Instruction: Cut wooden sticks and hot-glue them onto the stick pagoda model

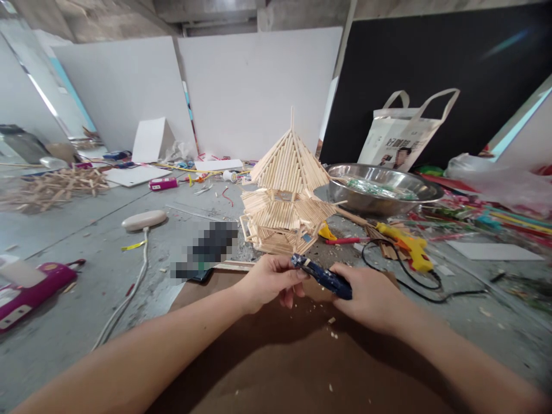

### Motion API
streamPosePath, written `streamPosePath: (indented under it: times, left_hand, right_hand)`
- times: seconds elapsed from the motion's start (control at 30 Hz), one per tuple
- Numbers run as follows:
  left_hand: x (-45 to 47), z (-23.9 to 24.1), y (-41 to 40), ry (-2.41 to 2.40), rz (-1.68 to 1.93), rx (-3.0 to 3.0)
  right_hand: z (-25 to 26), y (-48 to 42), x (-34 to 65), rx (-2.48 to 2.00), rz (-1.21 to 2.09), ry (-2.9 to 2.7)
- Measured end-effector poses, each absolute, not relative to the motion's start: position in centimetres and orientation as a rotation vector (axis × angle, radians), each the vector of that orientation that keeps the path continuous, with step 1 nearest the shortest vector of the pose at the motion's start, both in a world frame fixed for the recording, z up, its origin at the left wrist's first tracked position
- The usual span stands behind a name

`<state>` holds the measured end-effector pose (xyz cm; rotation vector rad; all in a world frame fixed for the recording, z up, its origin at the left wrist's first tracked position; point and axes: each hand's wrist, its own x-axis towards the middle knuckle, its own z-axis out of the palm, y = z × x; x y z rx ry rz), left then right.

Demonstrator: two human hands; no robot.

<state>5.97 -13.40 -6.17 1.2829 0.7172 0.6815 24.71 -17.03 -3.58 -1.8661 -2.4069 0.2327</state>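
Note:
My right hand [366,293] is wrapped around a dark blue hand tool [330,279] that looks like cutting pliers, its head pointing left. The fingers of my left hand [271,282] are pinched together at the tool's head; whatever they hold is too small to make out. A pale bit shows near the jaws. Just beyond both hands stands a tiered pagoda model [287,195] made of thin wooden sticks, with a pointed roof and a spike on top.
Brown board [276,356] with wood chips lies below my hands. Right: a yellow glue gun [407,247] with black cord, a metal basin [388,190], a tote bag [397,138]. Left: a blurred dark phone-like object [211,247], a white power adapter [144,219], a purple power strip [38,290], a stick pile [60,187].

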Motion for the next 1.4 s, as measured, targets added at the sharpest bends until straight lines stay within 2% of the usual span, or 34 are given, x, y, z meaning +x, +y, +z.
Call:
streamPosePath:
  times: [0.8,1.4]
  left_hand:
    - [5.97,-6.56,-13.52,0.796,0.698,1.349]
    - [5.96,-6.45,-13.76,0.755,0.707,1.454]
  right_hand:
    - [-4.36,-17.1,24.45,-1.902,0.056,-2.468]
    - [-4.19,-17.23,24.82,-1.867,0.099,-2.406]
